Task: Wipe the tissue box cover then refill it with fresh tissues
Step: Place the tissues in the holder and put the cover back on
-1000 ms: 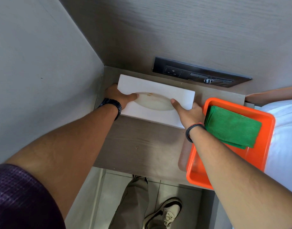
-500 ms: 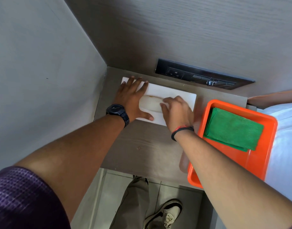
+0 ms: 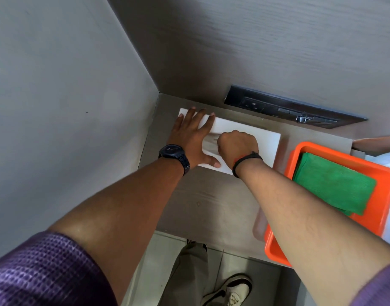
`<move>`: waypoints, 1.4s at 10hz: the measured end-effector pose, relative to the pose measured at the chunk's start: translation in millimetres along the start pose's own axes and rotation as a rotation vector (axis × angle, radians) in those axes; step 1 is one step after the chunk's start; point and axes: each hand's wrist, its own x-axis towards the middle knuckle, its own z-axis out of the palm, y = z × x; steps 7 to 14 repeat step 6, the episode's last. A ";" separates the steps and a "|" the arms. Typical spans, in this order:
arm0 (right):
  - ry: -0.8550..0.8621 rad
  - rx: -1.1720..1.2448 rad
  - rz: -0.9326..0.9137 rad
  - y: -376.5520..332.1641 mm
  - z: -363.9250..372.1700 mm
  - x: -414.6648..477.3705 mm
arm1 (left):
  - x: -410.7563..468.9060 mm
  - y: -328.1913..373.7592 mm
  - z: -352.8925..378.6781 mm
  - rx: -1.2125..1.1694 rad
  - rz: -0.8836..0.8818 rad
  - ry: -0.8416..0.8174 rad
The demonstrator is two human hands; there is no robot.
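Note:
The white tissue box cover (image 3: 266, 142) lies flat on the grey-brown bedside shelf (image 3: 211, 206), close to the corner of the walls. My left hand (image 3: 189, 133) presses flat on its left half, fingers spread, thumb at the near edge. Over the oval opening in the middle, my right hand (image 3: 238, 144) is curled into a fist. Just left of that fist a crinkled pale tissue (image 3: 208, 144) shows in the opening, and the fingers appear closed on it. The fingertips are hidden.
An orange tray (image 3: 388, 195) sits at the right, overhanging the shelf's front edge, with a folded green cloth (image 3: 335, 186) in it. A dark socket panel (image 3: 288, 107) is set in the back wall. A grey wall closes the left side. My leg and shoe (image 3: 231, 290) are below.
One second ago both hands gripped the cover's ends, holding it tilted. It now lies flat, my left hand spread on top and my right hand curled at the opening.

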 end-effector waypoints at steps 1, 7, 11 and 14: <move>0.015 0.138 0.026 8.3 -5.7 -4.6 | 0.8 0.7 -0.7 0.018 -0.006 -0.010; 0.228 0.644 0.262 21.9 -33.8 -18.4 | 0.3 9.6 -6.4 0.042 -0.068 -0.055; 0.228 0.644 0.262 21.9 -33.8 -18.4 | 0.3 9.6 -6.4 0.042 -0.068 -0.055; 0.228 0.644 0.262 21.9 -33.8 -18.4 | 0.3 9.6 -6.4 0.042 -0.068 -0.055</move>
